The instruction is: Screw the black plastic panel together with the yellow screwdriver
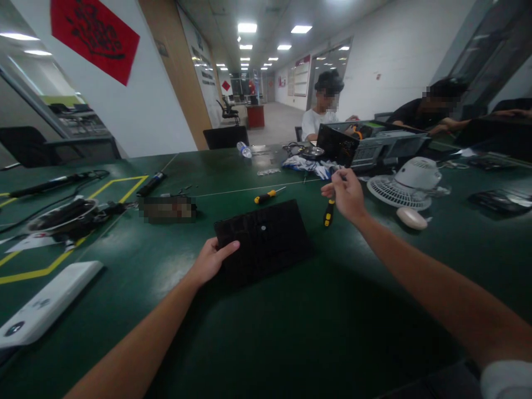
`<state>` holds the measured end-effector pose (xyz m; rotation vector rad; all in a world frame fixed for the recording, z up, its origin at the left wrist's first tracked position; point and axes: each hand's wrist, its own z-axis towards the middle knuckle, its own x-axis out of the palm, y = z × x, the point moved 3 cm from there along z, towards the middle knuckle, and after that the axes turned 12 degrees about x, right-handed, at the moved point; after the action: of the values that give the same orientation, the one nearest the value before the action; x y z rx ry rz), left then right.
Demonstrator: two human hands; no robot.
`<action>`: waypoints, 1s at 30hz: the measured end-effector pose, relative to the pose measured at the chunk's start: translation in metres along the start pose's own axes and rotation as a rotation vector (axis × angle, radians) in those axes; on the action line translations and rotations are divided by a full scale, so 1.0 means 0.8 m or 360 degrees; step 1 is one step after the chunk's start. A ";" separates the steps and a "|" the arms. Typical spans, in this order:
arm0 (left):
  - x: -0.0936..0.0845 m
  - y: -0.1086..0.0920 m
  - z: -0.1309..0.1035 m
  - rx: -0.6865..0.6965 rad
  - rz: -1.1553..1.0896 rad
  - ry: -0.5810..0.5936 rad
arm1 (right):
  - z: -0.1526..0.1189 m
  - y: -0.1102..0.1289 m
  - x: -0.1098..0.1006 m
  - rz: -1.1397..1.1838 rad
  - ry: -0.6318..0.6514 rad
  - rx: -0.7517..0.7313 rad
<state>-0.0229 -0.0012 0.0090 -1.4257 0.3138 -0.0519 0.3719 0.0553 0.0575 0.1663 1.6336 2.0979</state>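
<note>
My left hand (pixel 211 262) grips the left edge of a flat black panel (pixel 274 244), its thumb lying on top. A small pale round spot shows near the panel's middle. My right hand (pixel 346 191) is raised beyond the panel's right side, its thumb and fingers pinched together. Something small and dark shows at the fingertips, too unclear to name. Just below those fingers is a black-and-yellow screwdriver (pixel 328 214); whether it touches the hand I cannot tell. A second yellow-and-black screwdriver (pixel 266 196) lies behind the panel.
On the green table (pixel 291 343), a white fan (pixel 409 180) and a pale mouse (pixel 412 218) stand to the right. An opened computer case (pixel 374 147) and gloves (pixel 307 165) are behind. Leftward lie a white device (pixel 54 302) and cables (pixel 62 213). Two people sit across.
</note>
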 end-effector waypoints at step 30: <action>-0.008 0.021 0.016 0.0137 0.0081 -0.0433 | -0.086 0.226 -0.008 -0.1033 0.0419 -0.0776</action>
<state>-0.0286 0.0151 -0.0050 -1.3201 0.1217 0.1675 0.2997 -0.0402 0.2092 -0.7249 1.0418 1.9547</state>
